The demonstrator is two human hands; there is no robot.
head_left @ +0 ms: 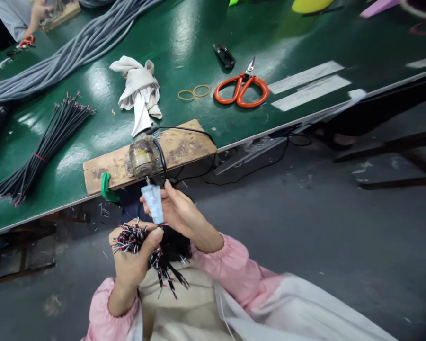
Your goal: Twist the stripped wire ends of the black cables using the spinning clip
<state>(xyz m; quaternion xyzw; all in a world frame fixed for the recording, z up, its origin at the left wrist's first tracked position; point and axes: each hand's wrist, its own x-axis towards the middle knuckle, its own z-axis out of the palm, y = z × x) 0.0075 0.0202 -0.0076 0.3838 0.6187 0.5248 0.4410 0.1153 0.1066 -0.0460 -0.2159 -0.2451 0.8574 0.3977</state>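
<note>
In the left hand (130,266), black wires (129,238) splay raggedly.

Overhead light spills onto the glossy green tabletop (196,54) and glares back at me in whitish patches. Down below, the grey floor (298,203) sits dim, shadowed beneath the tabletop. Dark wooden bars (394,144) at far right look smeared; the orange-handled scissors (246,76) look fairly crisp.

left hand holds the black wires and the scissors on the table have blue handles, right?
Not quite: the head view shows the scissors on the table have orange handles, not blue. The left hand does hold the black wires.
</note>
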